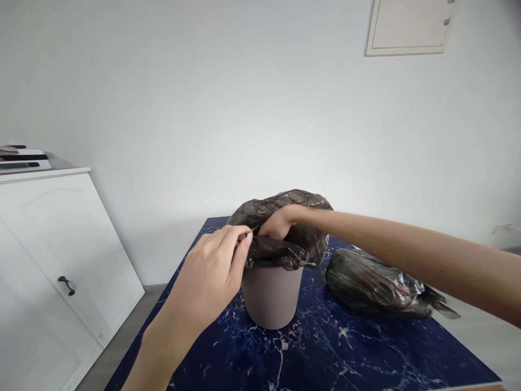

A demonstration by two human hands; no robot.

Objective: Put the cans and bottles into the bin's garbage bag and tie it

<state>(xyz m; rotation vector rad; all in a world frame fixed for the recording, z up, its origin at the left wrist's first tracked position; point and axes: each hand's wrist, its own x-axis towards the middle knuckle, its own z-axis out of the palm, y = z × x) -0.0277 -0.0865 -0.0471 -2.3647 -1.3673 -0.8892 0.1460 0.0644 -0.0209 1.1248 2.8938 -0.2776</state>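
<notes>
Two hands at work, both one person's, and I count one bin [272, 301] between their arms, grey-mauve, upright on the bench [325, 353]. One thin, dark plastic bag [299, 198] lines it; its crumpled edge stands up and flares at the back and drapes over the front rim, covering the upper part of the bin.

Left hand [214, 263]: at the bag's near left edge, thumb and fingers pinched together on a fold of the plastic. One thumbnail visible. Right hand [279, 221]: reaches in from the right, wrist bent, down in the mouth of the bag. Its fingertips are hidden, so I cannot tell whether that grip is open or closed. The right forearm passes above a second bag.

That second one, a bulging bundle [374, 285], lies on its side right of the bin, apart from it, its gathered end pointing right. Bags in all: two. Bench: one, dark blue with pale marble-like veins.

Around us: one white cabinet [101, 239] at left, one dark handle [67, 285] showing on its front. A few items [24, 160] sit on top, cut off by my view, too partial to count. One pale wall panel [411, 27] high up, two small fittings at its right side.
</notes>
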